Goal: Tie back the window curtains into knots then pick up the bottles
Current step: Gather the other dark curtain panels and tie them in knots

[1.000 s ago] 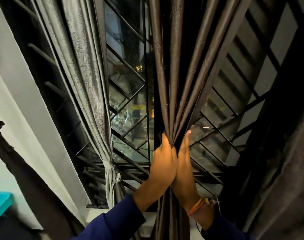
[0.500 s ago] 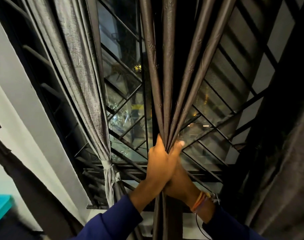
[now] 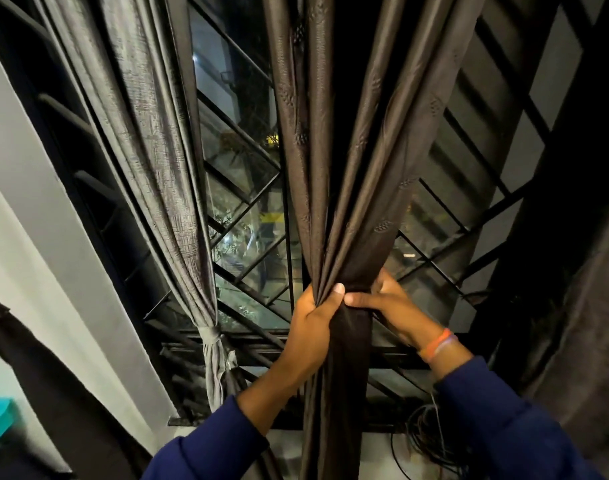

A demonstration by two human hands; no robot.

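Behind everything stands a night-dark window [image 3: 240, 188] with a black diagonal grille [image 3: 445, 237], and both hands meet in front of it. The left hand [image 3: 313, 317] is curled round the gathered folds of the brown curtain [image 3: 341, 188], thumb pressed across the front of the bunch; the right hand [image 3: 396, 306] grips the same bunch from the other side, its thumb tip almost touching the left thumb. So the two hands are together, clamped on one neck of cloth, with the curtain's tail hanging straight down below them toward the window sill [image 3: 334, 455].

No knot shows in this curtain yet. By my reckoning the risk is in the changeover: forming a loop needs one hand to let go, and the glossy cloth could fan out of a single grip. Pulling down hard could also strain whatever holds the curtain above (out of view).

At the window's left edge the grey curtain [image 3: 150, 140] hangs already cinched at a tie [image 3: 211, 336]. A coil of thin black cable [image 3: 431, 441] lies on the sill near the right sleeve [image 3: 497, 424], seemingly close enough to be snagged, though that corner is dim. No bottles are in view.
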